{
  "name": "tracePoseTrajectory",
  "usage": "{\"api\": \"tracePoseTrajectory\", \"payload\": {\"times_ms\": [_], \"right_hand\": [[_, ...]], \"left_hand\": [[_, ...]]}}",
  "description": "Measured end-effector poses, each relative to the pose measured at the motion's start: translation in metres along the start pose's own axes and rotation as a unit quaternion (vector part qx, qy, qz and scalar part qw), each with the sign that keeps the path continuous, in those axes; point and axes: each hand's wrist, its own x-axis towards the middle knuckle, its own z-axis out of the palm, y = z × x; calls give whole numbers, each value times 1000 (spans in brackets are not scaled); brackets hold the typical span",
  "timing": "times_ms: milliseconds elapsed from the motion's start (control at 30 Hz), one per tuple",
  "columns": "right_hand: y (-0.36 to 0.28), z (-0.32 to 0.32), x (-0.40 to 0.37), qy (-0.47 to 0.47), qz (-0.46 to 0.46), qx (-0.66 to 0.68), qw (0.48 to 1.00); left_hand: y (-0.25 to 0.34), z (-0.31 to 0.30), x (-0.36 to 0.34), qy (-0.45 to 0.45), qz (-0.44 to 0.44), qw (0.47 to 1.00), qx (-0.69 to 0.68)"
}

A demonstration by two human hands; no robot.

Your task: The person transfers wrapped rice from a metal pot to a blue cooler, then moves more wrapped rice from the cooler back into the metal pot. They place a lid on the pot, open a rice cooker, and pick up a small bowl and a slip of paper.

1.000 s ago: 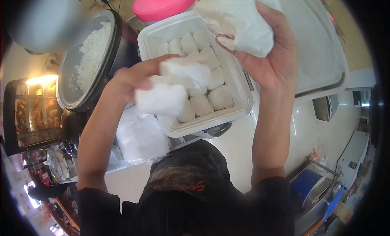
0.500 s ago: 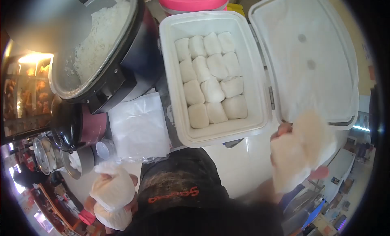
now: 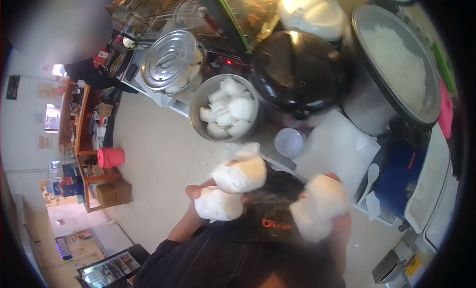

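Note:
Low in front of my body, my left hand [image 3: 194, 194] grips two white wrapped parcels, an upper one [image 3: 242, 175] and a lower one [image 3: 219, 204]. A loose flap of wrapping sticks up from the upper parcel. My right hand [image 3: 341, 227] is closed on more white wrapped parcels [image 3: 322, 199], blurred by motion; two seem to show. Beyond my left hand is a metal pot [image 3: 200, 93] with several similar white parcels [image 3: 229, 112] heaped in it. A stack of white wrapping sheets [image 3: 334, 139] lies at the counter's edge, just beyond my right hand.
A large open rice cooker [image 3: 367, 107] holds white rice [image 3: 396, 60]. Beside it are a black lidded cooker [image 3: 297, 70] and a steel lidded pot [image 3: 171, 60]. A clear cup [image 3: 289, 142] stands near the counter edge, a white spoon [image 3: 371, 176] farther right. The white box [image 3: 430, 181] shows partly.
My view has swung left, so the white box has slid to the right edge and the pot of parcels is central. Both hands still hold parcels, and my right hand is closer to my body.

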Motion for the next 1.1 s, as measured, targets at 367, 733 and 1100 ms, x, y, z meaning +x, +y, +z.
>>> {"api": "tracePoseTrajectory", "payload": {"times_ms": [367,733,1100], "right_hand": [[144,42,226,-32,-84,-524,847],[185,69,248,22,-264,-825,499],[154,83,252,79,-353,-783,506]], "left_hand": [[178,-126,54,203,111,830,507],[184,-149,76,162,143,553,804],[204,-121,104,274,103,596,748]]}}
